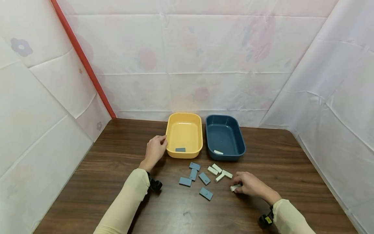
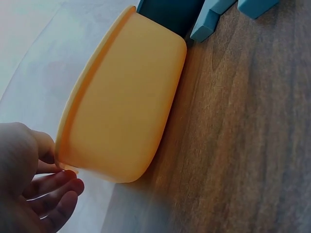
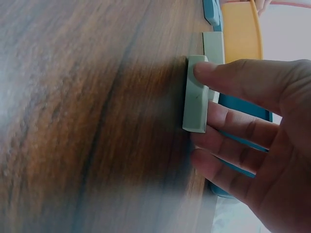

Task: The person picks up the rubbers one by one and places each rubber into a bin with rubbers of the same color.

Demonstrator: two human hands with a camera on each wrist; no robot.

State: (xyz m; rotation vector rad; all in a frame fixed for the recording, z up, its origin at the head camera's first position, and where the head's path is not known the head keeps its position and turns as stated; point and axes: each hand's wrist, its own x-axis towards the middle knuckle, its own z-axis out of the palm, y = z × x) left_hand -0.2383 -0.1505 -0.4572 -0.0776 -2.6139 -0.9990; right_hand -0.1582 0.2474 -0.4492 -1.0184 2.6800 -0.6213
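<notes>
My left hand (image 1: 155, 149) is at the left side of the yellow bin (image 1: 184, 117), thumb and fingers pinching its rim. One blue-grey tile (image 1: 180, 149) lies inside that bin. My right hand (image 1: 250, 184) grips a white rectangular tile (image 3: 196, 97) low over the table, the thumb on its face and fingers behind it. Just left of this hand, several white tiles (image 1: 212, 170) lie in a loose cluster. Several blue-grey tiles (image 1: 185, 181) are spread farther left, in front of the yellow bin.
To the right of the yellow bin stands a dark blue bin (image 1: 225, 156) with a white tile (image 1: 218, 152) inside. Both are near the back edge of the brown wooden table (image 1: 117, 139). White patterned sheets (image 1: 187, 58) hang behind and at both sides.
</notes>
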